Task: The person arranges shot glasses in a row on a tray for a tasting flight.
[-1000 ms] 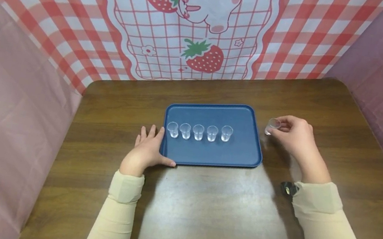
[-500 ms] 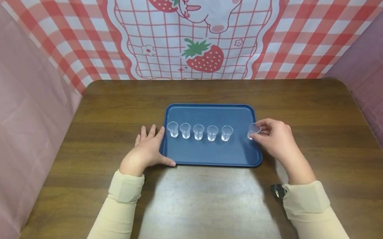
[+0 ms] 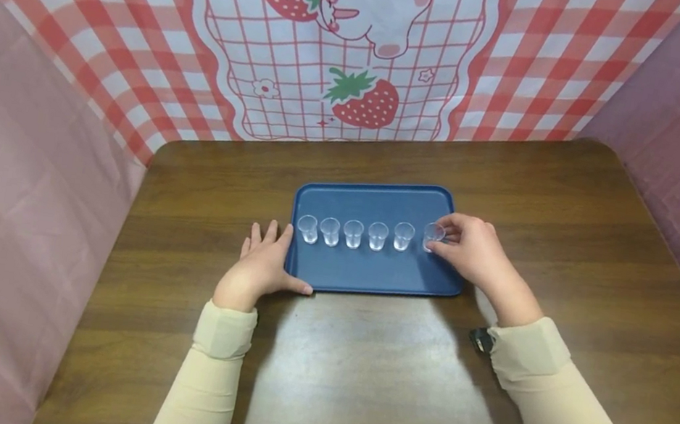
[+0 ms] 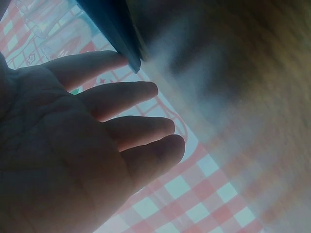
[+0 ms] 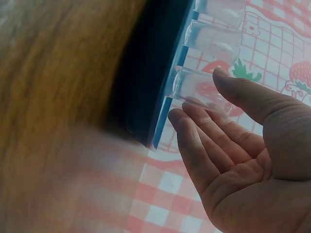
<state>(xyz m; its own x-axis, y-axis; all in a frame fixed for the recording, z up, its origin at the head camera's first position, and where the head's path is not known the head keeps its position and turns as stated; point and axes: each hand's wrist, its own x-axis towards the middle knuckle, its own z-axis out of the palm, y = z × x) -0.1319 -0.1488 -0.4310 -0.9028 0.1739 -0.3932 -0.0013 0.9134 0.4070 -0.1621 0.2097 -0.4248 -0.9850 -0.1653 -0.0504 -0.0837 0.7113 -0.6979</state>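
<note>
Several small clear cups (image 3: 353,234) stand upright in a row across a blue tray (image 3: 370,275) on the table. At the row's right end, my right hand (image 3: 473,250) holds another clear cup (image 3: 432,235) between thumb and fingers. In the right wrist view, that cup (image 5: 197,90) has its base at the tray's surface, the thumb on one side and fingertips on the other. My left hand (image 3: 259,269) lies spread at the tray's left edge, thumb at the near left corner. The left wrist view shows its fingers (image 4: 129,94) straight, the index fingertip against the tray's edge (image 4: 114,31).
The tray rests on a brown wood-grain table (image 3: 347,382). Behind it hangs a red-and-white checked cloth (image 3: 519,70) with strawberry prints. Pink cloth (image 3: 0,190) closes off both sides. A dark strap piece (image 3: 482,340) sits at the right cuff.
My right hand has carried the cup leftward from beside the tray, over its right rim, to the end of the row. The left hand has stayed at the tray's left edge.
</note>
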